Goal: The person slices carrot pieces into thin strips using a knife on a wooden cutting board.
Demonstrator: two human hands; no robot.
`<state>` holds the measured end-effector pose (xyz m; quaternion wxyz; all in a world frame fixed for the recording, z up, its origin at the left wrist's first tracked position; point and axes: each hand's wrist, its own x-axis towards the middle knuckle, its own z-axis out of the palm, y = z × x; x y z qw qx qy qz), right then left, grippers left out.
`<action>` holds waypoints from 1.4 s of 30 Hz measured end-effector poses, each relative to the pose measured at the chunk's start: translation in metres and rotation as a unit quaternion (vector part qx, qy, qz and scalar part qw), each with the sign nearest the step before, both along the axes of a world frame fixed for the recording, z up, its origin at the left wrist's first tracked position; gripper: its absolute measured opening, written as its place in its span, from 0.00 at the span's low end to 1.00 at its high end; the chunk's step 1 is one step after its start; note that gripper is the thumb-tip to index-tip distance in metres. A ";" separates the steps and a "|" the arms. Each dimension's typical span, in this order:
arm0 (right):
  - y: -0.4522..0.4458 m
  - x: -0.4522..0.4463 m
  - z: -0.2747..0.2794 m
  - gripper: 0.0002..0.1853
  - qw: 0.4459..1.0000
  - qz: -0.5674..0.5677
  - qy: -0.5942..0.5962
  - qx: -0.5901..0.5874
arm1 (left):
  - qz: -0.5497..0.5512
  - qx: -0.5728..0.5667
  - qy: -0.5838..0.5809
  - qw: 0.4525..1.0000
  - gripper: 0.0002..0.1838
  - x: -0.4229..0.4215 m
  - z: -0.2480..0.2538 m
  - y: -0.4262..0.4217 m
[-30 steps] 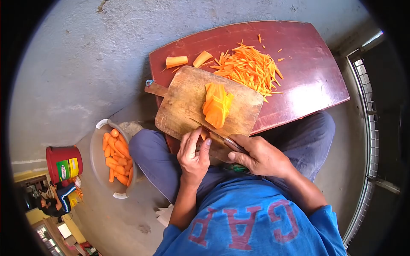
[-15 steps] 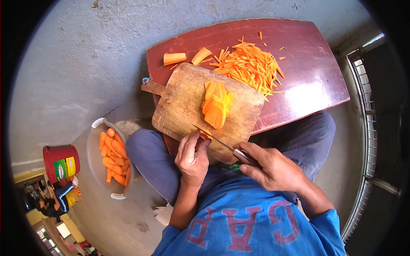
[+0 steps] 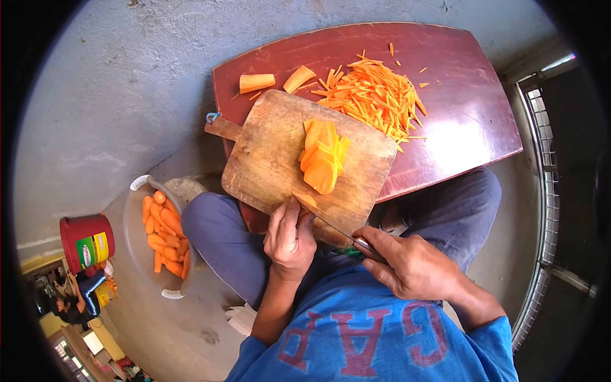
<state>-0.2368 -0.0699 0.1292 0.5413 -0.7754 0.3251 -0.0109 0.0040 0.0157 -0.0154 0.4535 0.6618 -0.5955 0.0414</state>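
My right hand [image 3: 410,264] is wrapped round the handle of a knife [image 3: 333,225], its blade slanting toward my left fingers. Close to the board's near edge, my left hand [image 3: 289,245] pinches a carrot piece, mostly hidden behind the fingers and blade. A thin carrot slice [image 3: 307,200] shows on the far side of the blade. Beyond it, a pile of flat carrot slices [image 3: 322,159] lies on the wooden cutting board [image 3: 264,149]. Past the board is a heap of carrot strips [image 3: 375,95].
The board rests partly on a red table [image 3: 458,76], with two carrot chunks [image 3: 257,82] behind it. On the floor at left stand a tub [image 3: 133,219] of whole carrots [image 3: 167,232] and a red bucket [image 3: 71,245]. Another person [image 3: 79,296] is farther off.
The knife has shifted slightly toward me and its blade has turned a little. The orange slice now shows more fully beyond it. The whole view has moved slightly.
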 end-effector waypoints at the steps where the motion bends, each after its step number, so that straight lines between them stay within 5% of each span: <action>1: -0.001 0.004 0.000 0.28 1.000 0.002 0.007 0.003 | -0.003 -0.003 -0.004 1.000 0.20 0.000 -0.001 0.000; 8: -0.010 0.025 -0.043 0.26 0.998 0.026 0.031 -0.042 | 0.006 0.012 0.016 1.000 0.20 -0.001 0.003 -0.001; 20: -0.007 -0.002 -0.016 0.25 0.996 -0.027 -0.082 -0.037 | 0.003 0.000 0.060 0.998 0.20 0.002 0.000 0.000; 25: -0.002 -0.007 -0.003 0.30 0.999 -0.015 -0.029 -0.009 | 0.000 0.007 0.120 0.993 0.19 0.002 -0.002 0.003; 42: 0.002 0.000 -0.004 0.28 1.000 -0.013 -0.017 -0.004 | -0.004 -0.020 0.011 1.000 0.21 0.005 -0.006 0.003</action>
